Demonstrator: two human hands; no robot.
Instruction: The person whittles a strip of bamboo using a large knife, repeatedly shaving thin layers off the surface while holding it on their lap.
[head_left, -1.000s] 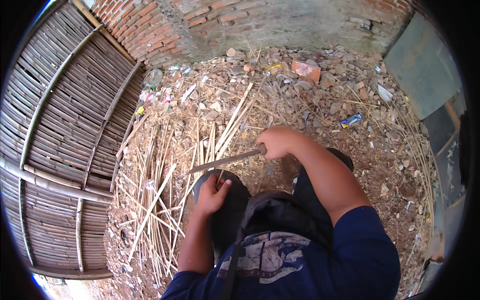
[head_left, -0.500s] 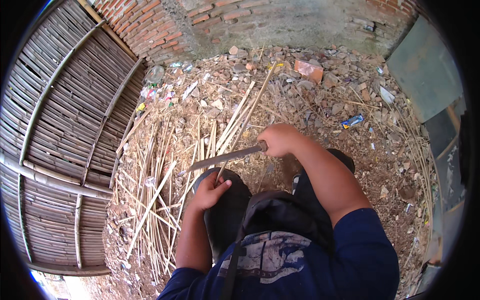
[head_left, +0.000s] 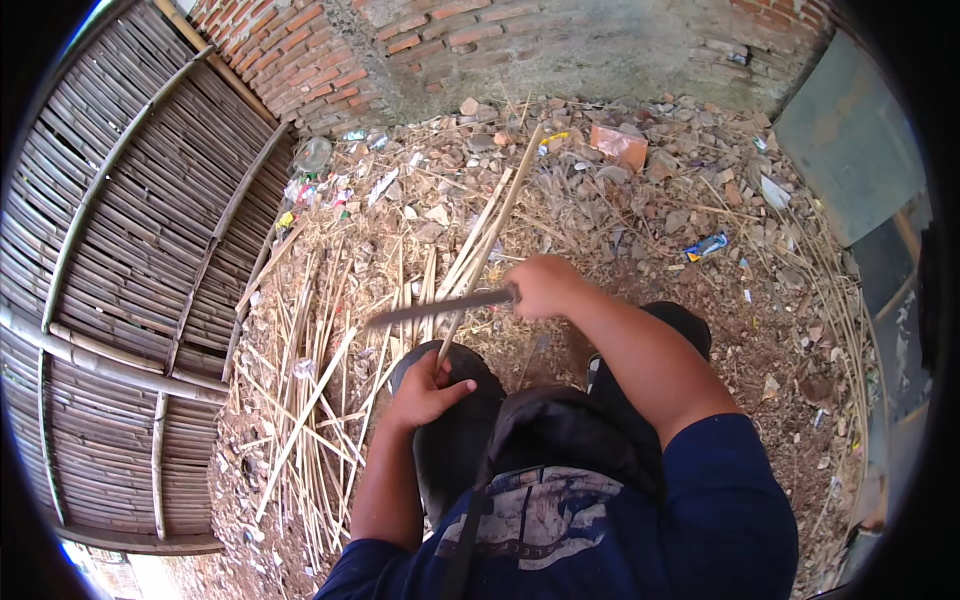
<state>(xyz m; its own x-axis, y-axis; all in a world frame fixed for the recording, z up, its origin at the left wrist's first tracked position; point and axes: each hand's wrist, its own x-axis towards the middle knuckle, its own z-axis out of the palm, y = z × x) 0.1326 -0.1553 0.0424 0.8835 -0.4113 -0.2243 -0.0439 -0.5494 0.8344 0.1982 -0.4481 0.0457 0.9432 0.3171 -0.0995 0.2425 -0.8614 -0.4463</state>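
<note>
Machete (head_left: 440, 308) as landmark: your right hand (head_left: 545, 287) is clenched round its grip end; your left hand (head_left: 425, 395), on the machete's near side, grasps the near end of a bamboo strip (head_left: 515, 192), which passes beneath the machete and runs out beyond it; whether the two touch, cannot tell; strip judged light, stiff yet springy, its edges likely splintery; best held at the near end, clear of the machete; count: one machete, one held strip, two hands; loose strips (head_left: 310, 418) left of the machete overlap too much to count; one blue wrapper (head_left: 706, 246) to its right.
</note>
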